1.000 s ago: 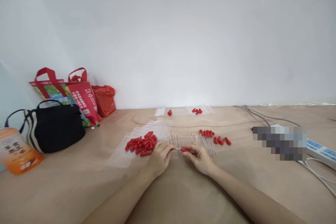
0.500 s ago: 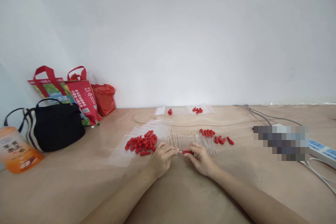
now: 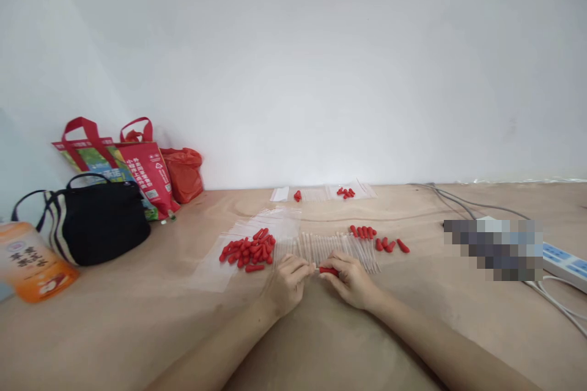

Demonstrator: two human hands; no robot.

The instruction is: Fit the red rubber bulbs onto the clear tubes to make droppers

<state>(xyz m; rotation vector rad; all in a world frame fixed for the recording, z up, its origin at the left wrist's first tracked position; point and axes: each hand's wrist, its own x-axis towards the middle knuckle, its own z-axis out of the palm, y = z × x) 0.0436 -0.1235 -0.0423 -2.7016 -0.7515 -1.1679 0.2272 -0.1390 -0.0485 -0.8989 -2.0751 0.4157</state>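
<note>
My left hand point(image 3: 288, 282) pinches a thin clear tube, mostly hidden by its fingers. Facing it, my right hand point(image 3: 351, 281) is closed on a red rubber bulb point(image 3: 328, 270), whose left end points at the tube. The fingertips of both hands are close together. Behind them lies a row of clear glass tubes point(image 3: 321, 245), several with red bulbs point(image 3: 362, 231) on their far ends at the right. A pile of red bulbs point(image 3: 247, 249) rests on clear plastic bags point(image 3: 215, 263) to the left. A few loose bulbs point(image 3: 389, 247) lie right of the row.
Near the wall are a small bag with tubes and red bulbs point(image 3: 345, 193). At the left stand a black bag point(image 3: 107, 223), a red shopping bag point(image 3: 143, 174) and an orange-white pouch point(image 3: 36, 263). Cables and a power strip point(image 3: 566, 264) lie at the right.
My left hand has moved slightly right, nearer to my right hand, and less of the tube shows between them. The whole view has shifted slightly.
</note>
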